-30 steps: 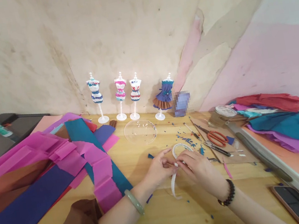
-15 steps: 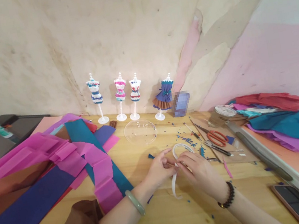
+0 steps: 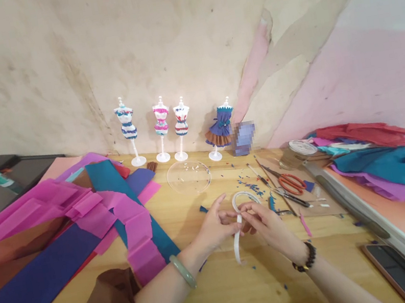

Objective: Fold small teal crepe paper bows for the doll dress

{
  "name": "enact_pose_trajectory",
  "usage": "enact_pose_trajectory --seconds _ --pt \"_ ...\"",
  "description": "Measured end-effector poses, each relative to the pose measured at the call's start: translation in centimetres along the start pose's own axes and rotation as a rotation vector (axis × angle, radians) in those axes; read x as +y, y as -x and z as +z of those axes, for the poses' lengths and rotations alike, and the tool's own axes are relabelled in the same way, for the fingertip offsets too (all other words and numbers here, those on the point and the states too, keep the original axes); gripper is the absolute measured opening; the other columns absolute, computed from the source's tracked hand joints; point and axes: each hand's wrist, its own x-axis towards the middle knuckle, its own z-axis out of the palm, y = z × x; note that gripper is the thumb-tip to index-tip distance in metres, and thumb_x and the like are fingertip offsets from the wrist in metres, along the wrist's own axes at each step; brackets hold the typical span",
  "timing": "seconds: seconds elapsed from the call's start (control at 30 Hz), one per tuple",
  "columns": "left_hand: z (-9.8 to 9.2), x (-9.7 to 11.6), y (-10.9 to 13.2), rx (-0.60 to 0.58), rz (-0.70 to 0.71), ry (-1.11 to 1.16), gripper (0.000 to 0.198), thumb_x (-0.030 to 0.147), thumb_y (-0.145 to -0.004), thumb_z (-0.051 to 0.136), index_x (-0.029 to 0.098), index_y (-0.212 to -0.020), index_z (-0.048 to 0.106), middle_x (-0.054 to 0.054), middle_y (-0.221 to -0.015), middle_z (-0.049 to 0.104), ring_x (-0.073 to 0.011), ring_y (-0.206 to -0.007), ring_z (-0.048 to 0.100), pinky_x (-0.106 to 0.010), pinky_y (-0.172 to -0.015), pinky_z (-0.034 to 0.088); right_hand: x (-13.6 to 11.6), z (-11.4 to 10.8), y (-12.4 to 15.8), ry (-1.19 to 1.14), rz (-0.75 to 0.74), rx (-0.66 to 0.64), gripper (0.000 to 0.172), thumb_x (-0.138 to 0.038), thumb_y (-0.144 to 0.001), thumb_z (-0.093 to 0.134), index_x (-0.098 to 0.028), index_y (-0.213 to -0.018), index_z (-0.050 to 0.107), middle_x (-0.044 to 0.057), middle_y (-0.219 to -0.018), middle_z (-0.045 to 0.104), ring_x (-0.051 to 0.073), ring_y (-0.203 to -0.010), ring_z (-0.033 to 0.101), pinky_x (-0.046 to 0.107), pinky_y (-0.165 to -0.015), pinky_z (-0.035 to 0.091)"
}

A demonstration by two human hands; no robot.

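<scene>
A narrow white roll of tape [image 3: 235, 203] stands tilted between my hands, with a short strip hanging from it toward the table. My right hand [image 3: 271, 225] grips the roll's near side, fingers bent and pressed together. On the strip's left side, my left hand [image 3: 215, 227] has its thumb and a finger closing at the tape, while its index finger points up. The exact fingertip contact is partly hidden. Small blue paper scraps [image 3: 250, 185] and a teal scrap [image 3: 272, 203] lie just beyond the roll.
Small mannequins [image 3: 181, 124] stand along the wall, one in a blue and brown dress [image 3: 221, 126]. Crepe paper strips [image 3: 139, 234] cover the left. Orange-handled scissors [image 3: 289, 183], pliers [image 3: 291, 198] and a clear dish [image 3: 170, 180] lie ahead; a phone [image 3: 404, 267] lies right.
My left fingers have loosened from a tight pinch, the index finger lifting. My right hand has shifted slightly at the roll. The hanging strip is a little straighter.
</scene>
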Motion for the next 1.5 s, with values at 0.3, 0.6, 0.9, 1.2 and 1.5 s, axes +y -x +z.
enact_pose_trajectory --seconds 0.3,0.6,0.9,1.2,1.5 --pt "0.2 -0.1 0.2 -0.011 0.04 -0.033 0.118 0.014 -0.056 0.083 0.028 -0.149 0.012 0.0 -0.088 0.063 -0.0126 -0.056 0.066 -0.029 -0.06 0.054 -0.2 -0.1 0.3 0.193 -0.071 -0.027 0.018 -0.036 -0.096 0.035 -0.024 -0.088 0.046 0.002 -0.076 0.064 0.017 -0.07 0.066 0.03 -0.067 0.051" --pt "0.5 -0.8 0.4 0.037 0.033 -0.104 0.118 0.011 -0.064 0.078 0.028 -0.151 0.0 -0.011 -0.103 0.068 -0.0134 -0.064 0.067 -0.026 -0.059 0.053 0.6 -0.2 0.7 0.339 -0.113 0.005 0.018 -0.032 -0.098 0.033 -0.023 -0.091 0.048 0.004 -0.078 0.068 0.019 -0.071 0.069 0.031 -0.065 0.052" --pt "0.8 -1.0 0.4 0.039 -0.019 -0.081 0.122 0.01 -0.063 0.078 0.03 -0.15 -0.005 -0.012 -0.105 0.07 -0.0121 -0.054 0.066 -0.026 -0.056 0.053 2.3 0.4 0.8 0.637 -0.292 0.122 0.025 -0.028 -0.099 0.029 -0.02 -0.098 0.053 0.005 -0.071 0.068 0.017 -0.055 0.065 0.027 -0.051 0.05" --pt "1.0 -0.6 0.9 0.083 -0.028 -0.275 0.098 0.019 -0.071 0.072 0.029 -0.149 0.014 -0.021 -0.142 0.045 -0.0124 -0.057 0.066 -0.026 -0.053 0.053 2.6 0.1 1.1 0.677 -0.351 0.207 0.025 -0.027 -0.099 0.03 -0.018 -0.097 0.053 0.007 -0.069 0.067 0.018 -0.056 0.066 0.026 -0.051 0.049" --pt "-3.5 6.5 0.6 0.186 0.296 -1.486 0.04 0.005 -0.075 0.052 0.016 -0.11 0.066 -0.01 -0.109 0.066 -0.0243 -0.1 0.059 -0.039 -0.093 0.043 1.8 0.6 1.2 0.72 -0.362 0.179 0.026 -0.027 -0.099 0.03 -0.019 -0.097 0.055 0.007 -0.071 0.069 0.019 -0.058 0.067 0.028 -0.054 0.05"
